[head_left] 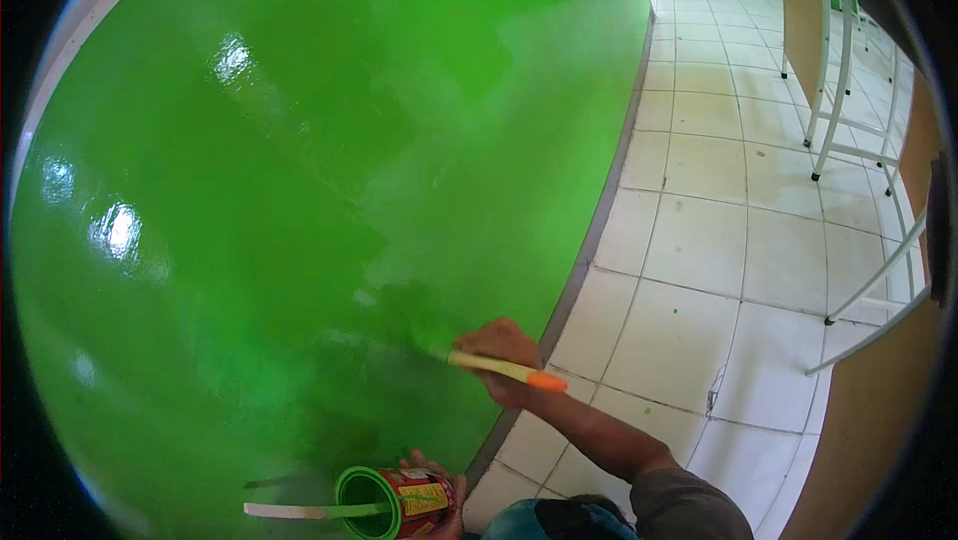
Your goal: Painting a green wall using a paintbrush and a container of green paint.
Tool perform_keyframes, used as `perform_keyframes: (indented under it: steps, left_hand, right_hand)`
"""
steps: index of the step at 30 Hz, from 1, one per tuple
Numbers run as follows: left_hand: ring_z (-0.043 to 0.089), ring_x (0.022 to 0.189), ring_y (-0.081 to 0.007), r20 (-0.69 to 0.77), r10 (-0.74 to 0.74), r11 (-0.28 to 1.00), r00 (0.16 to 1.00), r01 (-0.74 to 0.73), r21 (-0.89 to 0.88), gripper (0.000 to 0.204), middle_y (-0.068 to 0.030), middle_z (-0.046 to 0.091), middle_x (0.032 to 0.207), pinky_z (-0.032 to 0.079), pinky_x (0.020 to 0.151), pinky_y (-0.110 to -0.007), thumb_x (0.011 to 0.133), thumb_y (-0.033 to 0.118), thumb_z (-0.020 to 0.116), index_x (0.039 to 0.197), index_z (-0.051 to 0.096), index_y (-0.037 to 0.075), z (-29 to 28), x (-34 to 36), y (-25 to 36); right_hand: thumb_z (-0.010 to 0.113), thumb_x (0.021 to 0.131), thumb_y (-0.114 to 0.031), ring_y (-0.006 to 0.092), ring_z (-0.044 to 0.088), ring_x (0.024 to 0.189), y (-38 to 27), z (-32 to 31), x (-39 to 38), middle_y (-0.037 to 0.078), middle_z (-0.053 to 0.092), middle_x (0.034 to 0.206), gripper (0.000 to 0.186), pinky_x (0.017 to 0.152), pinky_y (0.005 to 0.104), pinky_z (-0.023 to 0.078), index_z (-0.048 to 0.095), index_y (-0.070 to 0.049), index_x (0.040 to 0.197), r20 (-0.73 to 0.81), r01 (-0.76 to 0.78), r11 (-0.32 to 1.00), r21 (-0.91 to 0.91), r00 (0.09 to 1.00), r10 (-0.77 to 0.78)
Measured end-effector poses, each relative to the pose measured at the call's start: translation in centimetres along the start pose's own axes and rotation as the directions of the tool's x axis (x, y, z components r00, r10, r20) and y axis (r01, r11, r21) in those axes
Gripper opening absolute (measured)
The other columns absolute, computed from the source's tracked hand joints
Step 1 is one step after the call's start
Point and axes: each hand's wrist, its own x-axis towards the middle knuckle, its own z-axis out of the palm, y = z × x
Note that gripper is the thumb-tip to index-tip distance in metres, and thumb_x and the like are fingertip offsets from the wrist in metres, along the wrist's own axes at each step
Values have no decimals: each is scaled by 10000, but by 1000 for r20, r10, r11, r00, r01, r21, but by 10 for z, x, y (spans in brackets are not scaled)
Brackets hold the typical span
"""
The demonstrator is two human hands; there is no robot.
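Low at the bottom of the head view, my left hand (458, 502) is wrapped round a red paint can (422, 502) with a yellow label. The can is tilted, and its rim and inside are coated green. A flat pale stick (289, 511) juts from its mouth to the left, green along the inner part. My right hand (502, 342) grips a paintbrush (491, 365) by its pale handle, which ends in orange. Green bristles point at the glossy green wall (299, 191); they blend into its colour, so I cannot tell if they touch.
A grey strip (597, 241) runs along the wall's foot. Beyond it lies a floor of white tiles (689, 241) with small green spots. White-legged tables or chairs (843, 121) stand at the right, and a brown wooden panel (873, 420) fills the lower right.
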Motion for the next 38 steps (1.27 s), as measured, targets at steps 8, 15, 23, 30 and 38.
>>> perform_keyframes:
  steps: [8, 15, 23, 30, 38]
  left_hand:
    - [327, 1418, -345, -257, 44, 842, 966, -174, -511, 688, -95, 375, 1547, 97, 1187, -603, 908, 493, 588, 1475, 415, 143, -18, -4, 21]
    - [326, 1422, -341, -18, 64, 994, 998, -62, 86, 688, -98, 397, 1533, 89, 1189, -600, 914, 502, 575, 1472, 414, 133, -5, -10, 20]
    - [311, 1429, -342, -111, 158, 982, 981, -144, 125, 778, -111, 343, 1561, 70, 1192, -594, 893, 535, 592, 1498, 355, 108, -5, -12, 23]
    - [273, 1446, -340, 35, 75, 997, 997, -75, 16, 768, -101, 272, 1595, 88, 1189, -597, 905, 519, 587, 1514, 326, 129, 3, -1, 15]
    - [264, 1451, -343, 57, 3, 994, 998, 4, -108, 789, -99, 286, 1589, 98, 1182, -609, 893, 545, 596, 1522, 319, 159, 8, 8, 8]
  right_hand:
    - [763, 783, -58, 161, 674, 864, 90, -78, 105, 78, 717, 943, 240, 758, 324, 530, 697, -8, 1009, -218, -512, 852, -113, 849, 482]
    - [759, 816, -77, 168, 643, 900, 147, -137, 193, 91, 689, 1006, 350, 821, 307, 505, 650, 39, 1128, -512, -465, 859, -215, 803, 306]
    - [651, 853, 28, 141, 637, 815, 114, -73, 106, 52, 666, 941, 222, 726, 273, 518, 634, -30, 1067, -352, -263, 880, -396, 928, 119]
    - [766, 777, -10, 172, 624, 830, 7, -41, 57, 56, 682, 901, 262, 745, 340, 505, 683, -80, 1016, 111, -325, 942, -80, 936, 333]
    - [726, 835, -113, 205, 685, 903, 131, -122, 214, 160, 709, 1035, 376, 827, 343, 540, 656, 15, 1182, -319, -428, 882, -197, 879, 355]
